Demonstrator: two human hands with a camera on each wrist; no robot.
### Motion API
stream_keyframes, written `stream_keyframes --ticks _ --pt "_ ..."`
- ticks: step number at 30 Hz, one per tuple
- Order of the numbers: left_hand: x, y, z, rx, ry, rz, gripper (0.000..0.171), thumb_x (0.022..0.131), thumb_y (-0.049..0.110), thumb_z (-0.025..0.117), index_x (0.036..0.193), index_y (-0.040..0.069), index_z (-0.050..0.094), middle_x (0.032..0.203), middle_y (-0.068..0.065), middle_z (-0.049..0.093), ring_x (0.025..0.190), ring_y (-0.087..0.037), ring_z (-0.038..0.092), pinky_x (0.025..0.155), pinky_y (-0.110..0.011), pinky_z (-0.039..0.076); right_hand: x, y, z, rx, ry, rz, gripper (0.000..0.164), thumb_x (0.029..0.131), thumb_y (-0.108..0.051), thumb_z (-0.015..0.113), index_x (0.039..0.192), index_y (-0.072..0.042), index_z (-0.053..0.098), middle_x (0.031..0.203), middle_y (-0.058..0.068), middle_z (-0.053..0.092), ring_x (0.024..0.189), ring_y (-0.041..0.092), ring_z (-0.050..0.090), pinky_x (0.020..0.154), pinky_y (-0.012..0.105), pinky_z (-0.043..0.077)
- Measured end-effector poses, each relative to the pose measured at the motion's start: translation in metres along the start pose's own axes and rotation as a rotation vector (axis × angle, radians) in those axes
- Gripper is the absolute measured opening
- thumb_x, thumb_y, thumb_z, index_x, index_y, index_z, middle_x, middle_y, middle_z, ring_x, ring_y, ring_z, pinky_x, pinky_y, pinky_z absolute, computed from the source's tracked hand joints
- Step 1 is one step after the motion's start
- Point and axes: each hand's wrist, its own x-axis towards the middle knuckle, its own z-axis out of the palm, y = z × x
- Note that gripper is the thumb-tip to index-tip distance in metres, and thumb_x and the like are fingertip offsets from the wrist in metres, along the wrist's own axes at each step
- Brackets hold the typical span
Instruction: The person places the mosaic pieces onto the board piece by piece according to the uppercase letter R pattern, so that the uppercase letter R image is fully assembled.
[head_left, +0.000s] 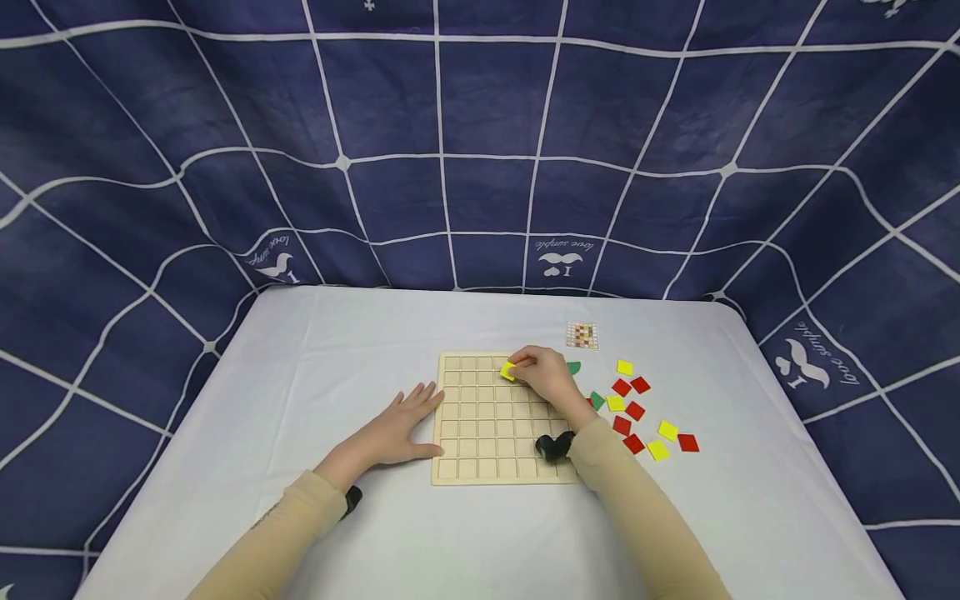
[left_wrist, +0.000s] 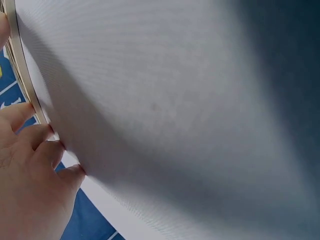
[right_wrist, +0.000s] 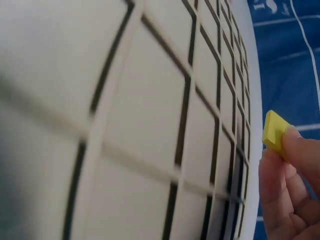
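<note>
One wooden grid board (head_left: 468, 429) on the white table (head_left: 360, 542). One yellow tile (head_left: 507, 372) in your right hand (head_left: 547, 375), pinched between thumb and fingers, tilted, over the far part of the board; can't tell if it touches. Your left hand (head_left: 405, 425): fingers spread wide, holding nothing, thumb and fingertips at the board's left edge. Loose tiles right of the board: four yellow tiles (head_left: 615, 403); six red tiles (head_left: 635, 411) in plain sight, plus a seventh red bit (head_left: 589, 404) peeking out by your right wrist; two green pieces (head_left: 573, 367) visible, both near that wrist and partly hidden. One printed card (head_left: 582, 335) beyond the board's far right corner. Two black wrist devices (head_left: 553, 447), one per arm. Your right hand, forearm and its device block the board's right side, so cells there can't be counted. Blue gridded curtain (head_left: 487, 100) behind and at both sides.
</note>
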Motion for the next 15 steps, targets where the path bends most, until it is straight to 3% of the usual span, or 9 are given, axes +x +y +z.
stream_keyframes --ticks 8,15 --pt "0.000 0.000 0.001 0.017 -0.005 -0.003 0.095 0.083 0.050 0.074 0.155 0.008 0.029 0.164 -0.015 0.016 0.153 -0.034 0.011 0.124 -0.056 0.010 0.007 -0.012 0.026 -0.049 -0.021 -0.086 0.010 0.087 -0.014 0.075 0.096 -0.011 0.076 0.090 0.004 0.074 0.077 0.014 0.064 0.072 0.028 0.055" --pt "0.000 0.000 0.000 0.005 -0.008 -0.011 0.096 0.083 0.048 0.075 0.155 0.008 0.028 0.164 -0.015 0.015 0.153 -0.034 0.011 0.124 -0.056 0.009 0.008 -0.016 0.034 -0.156 -0.036 -0.160 0.010 0.089 -0.012 0.073 0.096 -0.009 0.078 0.097 0.007 0.072 0.085 0.017 0.065 0.077 0.030 0.056"
